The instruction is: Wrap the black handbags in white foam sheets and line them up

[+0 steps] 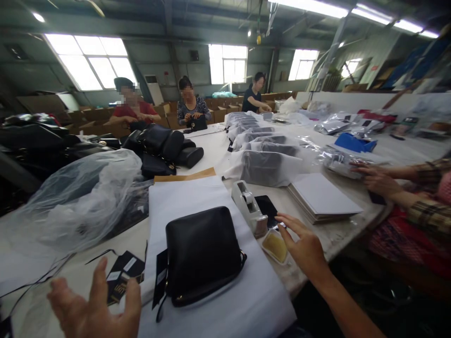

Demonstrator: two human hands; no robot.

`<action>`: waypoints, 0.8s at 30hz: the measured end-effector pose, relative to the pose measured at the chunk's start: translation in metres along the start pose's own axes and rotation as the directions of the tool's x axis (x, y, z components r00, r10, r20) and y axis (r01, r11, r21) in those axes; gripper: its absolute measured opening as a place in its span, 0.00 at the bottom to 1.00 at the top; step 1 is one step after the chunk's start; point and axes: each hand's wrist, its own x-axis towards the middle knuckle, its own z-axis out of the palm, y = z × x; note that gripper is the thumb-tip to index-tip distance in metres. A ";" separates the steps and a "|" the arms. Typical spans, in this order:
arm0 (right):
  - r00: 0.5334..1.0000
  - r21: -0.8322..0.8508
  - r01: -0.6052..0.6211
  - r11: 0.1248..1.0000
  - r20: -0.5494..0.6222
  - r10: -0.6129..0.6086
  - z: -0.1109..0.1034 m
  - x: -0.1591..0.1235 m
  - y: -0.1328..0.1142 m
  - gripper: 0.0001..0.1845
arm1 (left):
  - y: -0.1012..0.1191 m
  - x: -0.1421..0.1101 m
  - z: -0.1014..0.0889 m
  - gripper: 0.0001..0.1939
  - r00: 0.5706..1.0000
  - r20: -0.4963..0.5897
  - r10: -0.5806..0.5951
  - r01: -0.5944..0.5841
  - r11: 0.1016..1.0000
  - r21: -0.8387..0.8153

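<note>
black bag (202, 256) lies on white paper (186, 195) between left hand (97, 307) and right hand (306, 246)

Daylight flares white through windows (229, 64) across the upper frame, with tube lights (312, 6) glowing at upper right. Wide-angle distortion slants the edges; shadow darkens the lower right, and the left hand (97, 303) is softly blurred, lower left.

Workshop: workers (193, 107), heaped bags (157, 141)
</note>
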 end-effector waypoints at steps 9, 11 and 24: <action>0.785 0.225 0.281 0.933 0.505 -0.358 0.035 -0.032 -0.062 0.35 | 0.031 -0.013 0.028 0.41 0.662 0.523 0.537 -0.421 0.843 -0.334; 0.723 0.223 0.269 0.937 0.596 -0.350 0.043 -0.034 -0.066 0.48 | 0.024 -0.022 0.037 0.51 0.619 0.606 0.500 -0.407 0.864 -0.298; 0.700 0.190 0.188 0.964 0.663 -0.267 0.061 -0.037 -0.059 0.48 | -0.035 -0.023 0.022 0.34 0.802 0.595 0.063 0.062 0.980 -0.187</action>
